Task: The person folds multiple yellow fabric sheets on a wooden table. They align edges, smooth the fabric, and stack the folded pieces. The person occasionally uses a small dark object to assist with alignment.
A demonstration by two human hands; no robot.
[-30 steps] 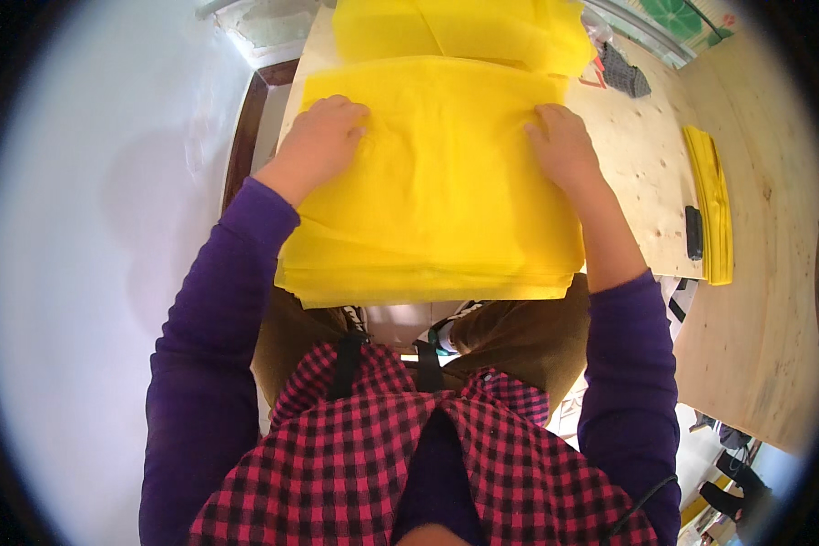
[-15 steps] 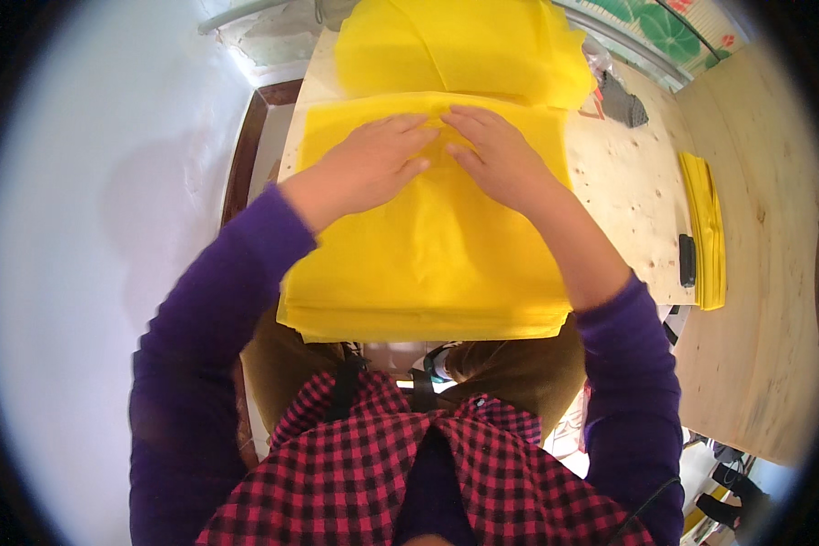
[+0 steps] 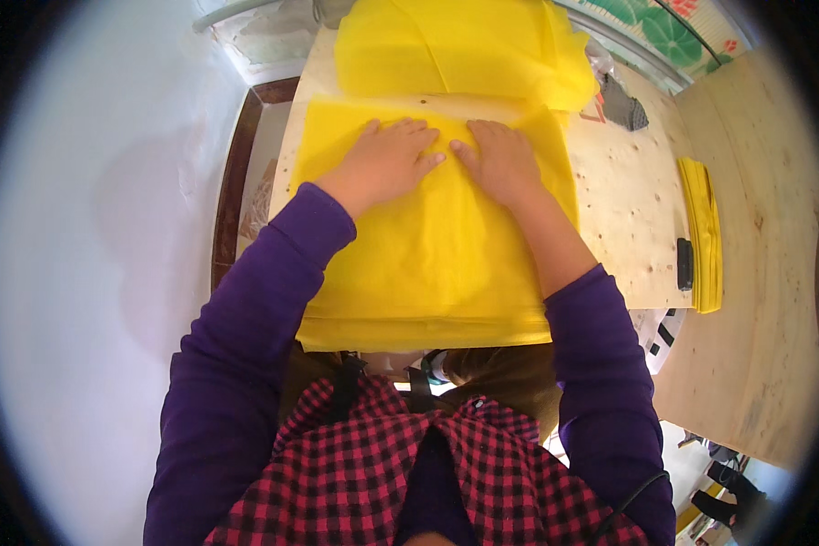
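Observation:
A neat stack of yellow fabric sheets point(image 3: 428, 264) lies on the wooden table in front of me, its layered near edge reaching over my lap. On its far part my left hand point(image 3: 389, 166) rests palm down, fingers stretched out. My right hand point(image 3: 500, 164) lies flat beside it, fingers also extended, with the two thumbs close together but apart. Shallow creases run through the top sheet between and below the hands. Beyond the stack spreads a second, looser heap of yellow fabric point(image 3: 455, 55).
A folded yellow bundle point(image 3: 701, 232) stands along the right-hand board point(image 3: 755, 255), with a small black object point(image 3: 685, 264) beside it. A grey textured cloth point(image 3: 623, 105) lies on the table point(image 3: 623, 191) at the far right. A white wall point(image 3: 109, 255) closes the left side.
Both hands have drawn slightly toward me over the fabric, and their fingertips have moved farther apart. The top sheet's far edge has shifted, with its far right corner now slanting outward.

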